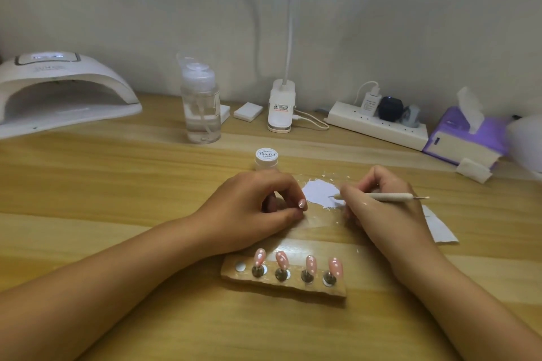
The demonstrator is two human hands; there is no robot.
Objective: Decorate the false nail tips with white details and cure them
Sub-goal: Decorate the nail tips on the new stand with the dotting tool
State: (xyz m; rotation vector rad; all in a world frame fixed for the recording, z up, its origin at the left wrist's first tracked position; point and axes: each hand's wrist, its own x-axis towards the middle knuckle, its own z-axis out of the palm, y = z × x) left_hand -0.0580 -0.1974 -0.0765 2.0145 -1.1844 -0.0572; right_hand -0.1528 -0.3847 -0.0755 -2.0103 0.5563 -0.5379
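Note:
My left hand (258,208) pinches a small pink false nail tip (302,203) between thumb and fingers, just left of a white paint patch (318,190) on a clear sheet. My right hand (378,202) grips a slim white dotting pen (390,197), its tip touching the paint patch. In front of my hands a wooden holder (281,281) carries several pink nail tips with white dots (282,259) on magnetic stands; its leftmost spot (240,266) is bare. A white paint jar (266,158) stands behind my left hand. The white curing lamp (58,91) sits at the far left.
A clear pump bottle (201,105), white pads (248,111), a desk lamp base (281,108), a power strip (378,123) and a purple tissue box (466,135) line the back of the wooden table. A paper scrap (440,226) lies right of my right hand.

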